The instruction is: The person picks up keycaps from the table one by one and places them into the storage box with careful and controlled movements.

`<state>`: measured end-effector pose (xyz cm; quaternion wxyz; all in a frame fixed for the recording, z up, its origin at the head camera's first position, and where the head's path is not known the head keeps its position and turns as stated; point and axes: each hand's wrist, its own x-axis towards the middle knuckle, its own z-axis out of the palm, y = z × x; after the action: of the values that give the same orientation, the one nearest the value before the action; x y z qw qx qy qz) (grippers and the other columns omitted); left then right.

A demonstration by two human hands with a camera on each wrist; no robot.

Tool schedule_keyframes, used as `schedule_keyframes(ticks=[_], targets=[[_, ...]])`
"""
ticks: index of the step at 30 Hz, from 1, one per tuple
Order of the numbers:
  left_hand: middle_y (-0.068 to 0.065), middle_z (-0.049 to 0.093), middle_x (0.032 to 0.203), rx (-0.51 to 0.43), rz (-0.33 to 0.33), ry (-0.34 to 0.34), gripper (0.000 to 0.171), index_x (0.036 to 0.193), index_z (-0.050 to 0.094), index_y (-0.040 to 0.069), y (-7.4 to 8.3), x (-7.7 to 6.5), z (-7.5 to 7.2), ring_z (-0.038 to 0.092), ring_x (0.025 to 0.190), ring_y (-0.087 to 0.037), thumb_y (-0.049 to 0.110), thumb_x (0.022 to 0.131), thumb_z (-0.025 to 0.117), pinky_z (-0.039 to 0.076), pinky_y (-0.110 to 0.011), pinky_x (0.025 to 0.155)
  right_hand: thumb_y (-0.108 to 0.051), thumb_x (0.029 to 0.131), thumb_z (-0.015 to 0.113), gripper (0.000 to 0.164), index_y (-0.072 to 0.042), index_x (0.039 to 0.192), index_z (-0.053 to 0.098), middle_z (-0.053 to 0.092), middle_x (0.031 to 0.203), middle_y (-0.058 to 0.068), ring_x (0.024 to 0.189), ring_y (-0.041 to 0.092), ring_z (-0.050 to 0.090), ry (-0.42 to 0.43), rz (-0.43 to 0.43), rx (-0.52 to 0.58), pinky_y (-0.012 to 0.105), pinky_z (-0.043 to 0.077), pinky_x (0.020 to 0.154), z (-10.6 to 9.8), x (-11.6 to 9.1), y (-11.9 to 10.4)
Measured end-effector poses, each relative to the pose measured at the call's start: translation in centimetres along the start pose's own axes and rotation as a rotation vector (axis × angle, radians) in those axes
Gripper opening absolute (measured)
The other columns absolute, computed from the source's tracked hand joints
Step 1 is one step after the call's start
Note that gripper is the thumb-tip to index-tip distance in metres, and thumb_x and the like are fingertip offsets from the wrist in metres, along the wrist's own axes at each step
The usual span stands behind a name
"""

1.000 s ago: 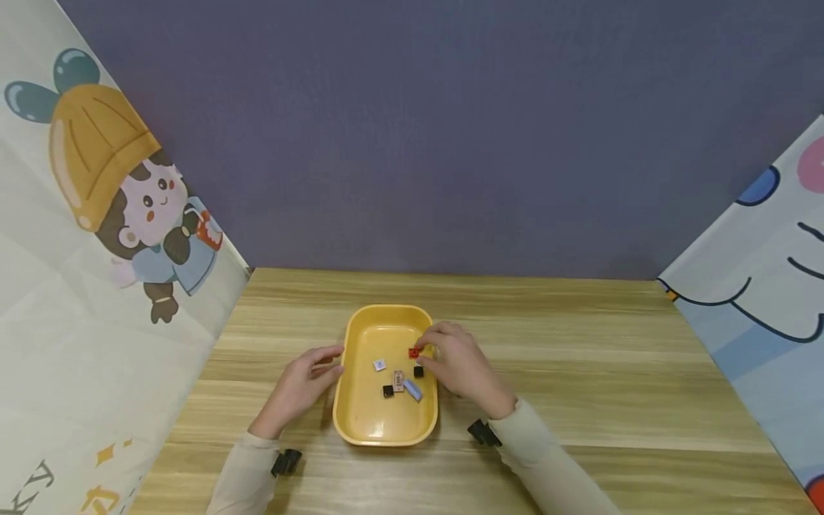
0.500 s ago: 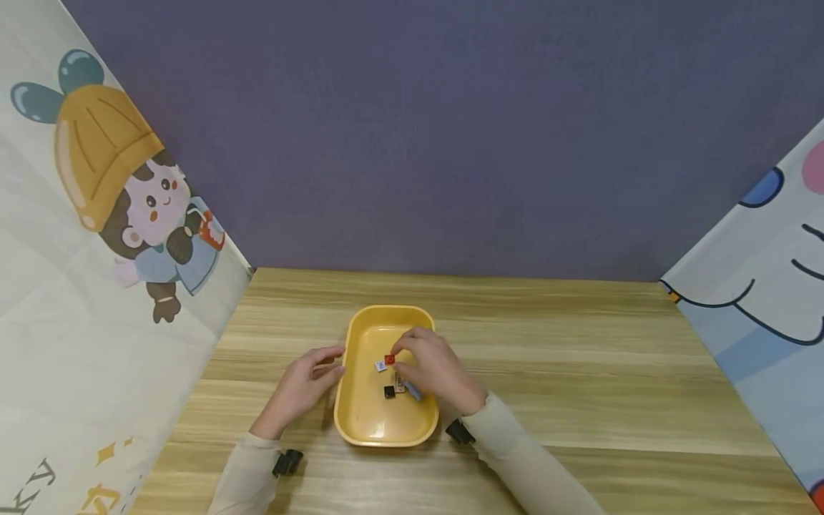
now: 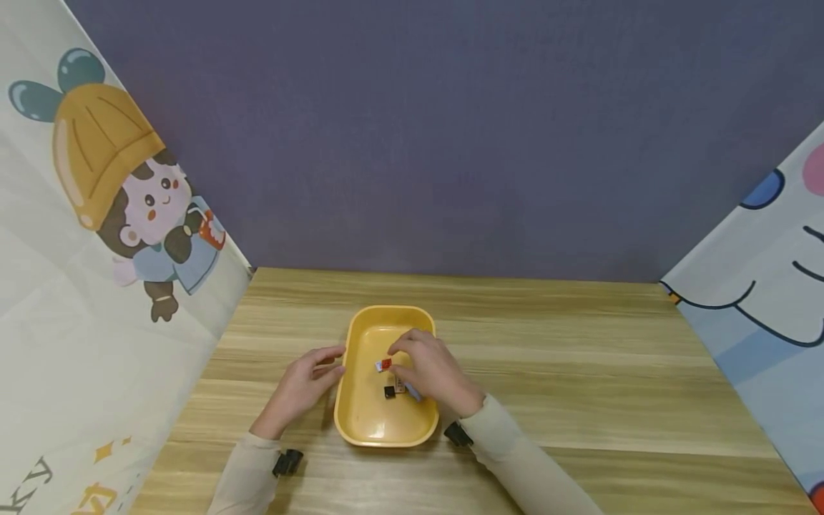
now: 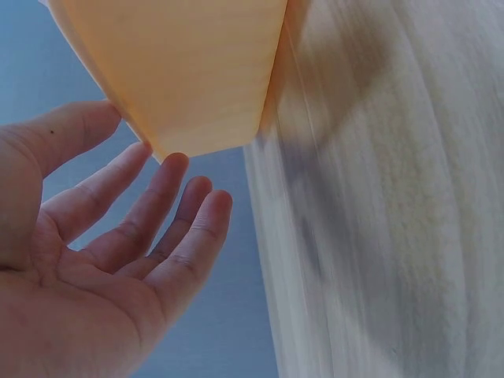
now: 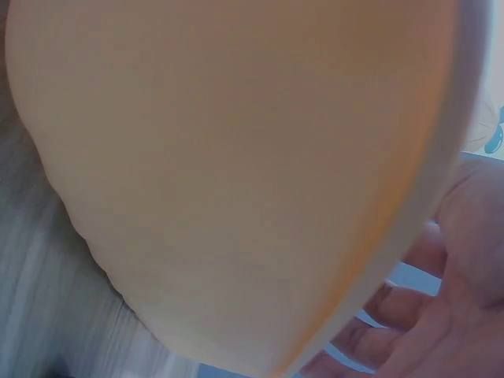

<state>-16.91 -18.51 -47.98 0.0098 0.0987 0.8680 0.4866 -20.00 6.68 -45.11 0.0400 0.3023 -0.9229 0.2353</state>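
A yellow tray (image 3: 367, 418) lies on the table with a few small pieces inside. Over it my right hand (image 3: 433, 368) pinches a small red block (image 3: 386, 364) between thumb and forefinger. The block overlaps a white square piece (image 3: 378, 367) in the head view. Nearer me are a black block (image 3: 389, 392), a tan lettered piece (image 3: 400, 387) and a blue bar (image 3: 413, 391), the last two partly covered by the hand. My left hand (image 3: 302, 383) has its fingers relaxed, thumb and fingertips at the left rim. The tray wall (image 5: 220, 197) hides the right fingertips in the right wrist view.
The wooden table (image 3: 579, 372) spreads out on both sides of the tray. A dark panel (image 3: 438, 143) rises along its far edge. Cartoon-printed sheets (image 3: 103, 286) stand at left and right. A black device (image 3: 287, 463) is strapped at each wrist.
My right hand has moved left across the tray with the red block, bringing it to the white piece. A second black block is now hidden under that hand. My left hand stays at the rim.
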Motion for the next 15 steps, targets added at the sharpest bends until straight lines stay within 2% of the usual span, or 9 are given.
schedule_keyframes(ticks=[4,11,15], targets=[[-0.011,0.053,0.125,-0.008,0.016,0.005,0.038,0.123,0.056,0.006,-0.2,0.0,0.0,0.052,0.111,-0.03,0.018,0.088,0.064,0.05,-0.036,0.09,-0.028,0.082,0.07,0.025,-0.018,0.105,0.067,0.058,0.105,-0.003,0.098,0.016,0.053,0.013,0.0,-0.005,0.035,0.048,0.082,0.0,-0.1,0.0],[-0.009,0.053,0.126,-0.013,-0.007,-0.009,0.039,0.124,0.056,0.007,-0.2,0.1,0.0,0.051,0.113,-0.029,0.02,0.088,0.064,0.049,-0.036,0.091,-0.027,0.082,0.071,0.026,-0.016,0.105,0.068,0.057,0.107,-0.003,0.099,0.017,0.051,0.008,0.026,0.025,0.037,0.046,0.083,-0.7,-0.6,0.0],[-0.009,0.052,0.127,-0.018,-0.012,-0.016,0.04,0.125,0.055,0.006,0.0,0.0,-0.1,0.051,0.113,-0.029,0.02,0.088,0.064,0.049,-0.038,0.091,-0.027,0.08,0.073,0.025,-0.016,0.102,0.068,0.059,0.106,-0.003,0.097,0.016,0.052,0.044,0.0,0.01,0.035,0.046,0.083,-1.3,-1.1,0.2]])
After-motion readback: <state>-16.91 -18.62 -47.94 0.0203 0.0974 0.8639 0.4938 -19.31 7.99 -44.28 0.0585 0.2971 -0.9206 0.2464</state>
